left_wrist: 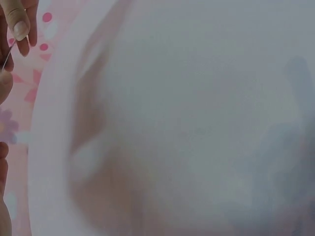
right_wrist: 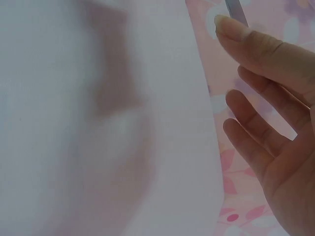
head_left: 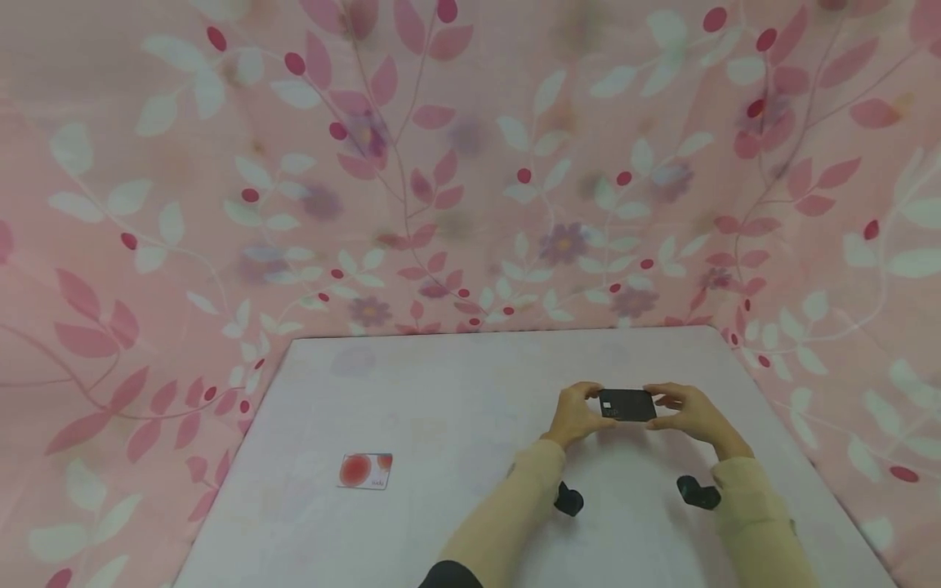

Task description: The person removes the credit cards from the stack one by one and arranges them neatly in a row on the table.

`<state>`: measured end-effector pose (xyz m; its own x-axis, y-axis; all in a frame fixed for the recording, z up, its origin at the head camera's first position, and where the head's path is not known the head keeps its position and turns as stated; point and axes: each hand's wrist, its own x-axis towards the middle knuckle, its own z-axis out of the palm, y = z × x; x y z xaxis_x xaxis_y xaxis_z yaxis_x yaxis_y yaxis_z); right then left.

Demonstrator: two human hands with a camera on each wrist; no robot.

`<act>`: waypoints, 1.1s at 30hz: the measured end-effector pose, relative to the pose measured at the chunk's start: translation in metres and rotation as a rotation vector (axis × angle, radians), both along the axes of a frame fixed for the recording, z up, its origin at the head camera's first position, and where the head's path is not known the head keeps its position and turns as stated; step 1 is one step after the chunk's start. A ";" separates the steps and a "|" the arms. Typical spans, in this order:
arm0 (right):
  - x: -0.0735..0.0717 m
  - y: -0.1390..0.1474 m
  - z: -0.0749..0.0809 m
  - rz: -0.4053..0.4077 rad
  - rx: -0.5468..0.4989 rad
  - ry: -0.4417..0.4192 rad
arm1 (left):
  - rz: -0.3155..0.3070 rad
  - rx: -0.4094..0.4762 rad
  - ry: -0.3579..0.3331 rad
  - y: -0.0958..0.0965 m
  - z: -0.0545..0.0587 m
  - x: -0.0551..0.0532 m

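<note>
A thin black card [head_left: 627,405] with a small white square near one corner is held up above the white table [head_left: 456,392]. My left hand [head_left: 577,415] pinches its left end between thumb and fingers. At the opposite end, my right hand [head_left: 689,413] pinches it by the corners. The right wrist view catches only a narrow strip of the card [right_wrist: 237,12] beyond the thumb, with the other fingers [right_wrist: 253,118] spread loosely below. Only a thin edge of the card shows in the left wrist view, beside fingertips at the upper left.
A white card with red circles [head_left: 365,471] lies on the table, well to the left of both hands. Pink floral cloth [head_left: 456,163] surrounds the table at the back and sides. Dark wrist-worn devices [head_left: 698,492] sit by the sleeves.
</note>
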<state>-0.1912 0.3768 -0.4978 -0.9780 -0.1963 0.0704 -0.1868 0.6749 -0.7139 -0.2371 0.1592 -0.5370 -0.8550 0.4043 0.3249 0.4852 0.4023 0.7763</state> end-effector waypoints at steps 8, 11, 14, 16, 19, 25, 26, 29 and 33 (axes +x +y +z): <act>0.001 0.013 -0.005 -0.012 0.058 -0.006 | 0.041 -0.092 0.023 0.019 -0.003 0.002; 0.003 0.017 -0.007 -0.011 0.045 -0.021 | 0.056 -0.121 0.014 0.025 -0.003 0.004; 0.005 0.020 -0.009 -0.016 0.029 -0.040 | 0.056 -0.122 0.013 0.029 -0.003 0.006; 0.005 0.022 -0.011 -0.015 0.027 -0.050 | 0.055 -0.128 0.025 0.030 -0.004 0.007; 0.006 0.022 -0.015 -0.021 0.027 -0.065 | 0.060 -0.125 0.079 0.032 -0.014 0.005; 0.009 0.022 -0.021 -0.040 0.069 -0.061 | 0.088 -0.187 0.046 0.034 -0.012 0.015; 0.010 0.022 -0.022 -0.042 0.075 -0.057 | 0.091 -0.196 0.041 0.035 -0.013 0.016; 0.011 0.021 -0.025 -0.041 0.080 -0.055 | 0.099 -0.205 0.023 0.035 -0.016 0.018; 0.012 0.021 -0.029 -0.048 0.083 -0.071 | 0.109 -0.236 -0.032 0.038 -0.020 0.020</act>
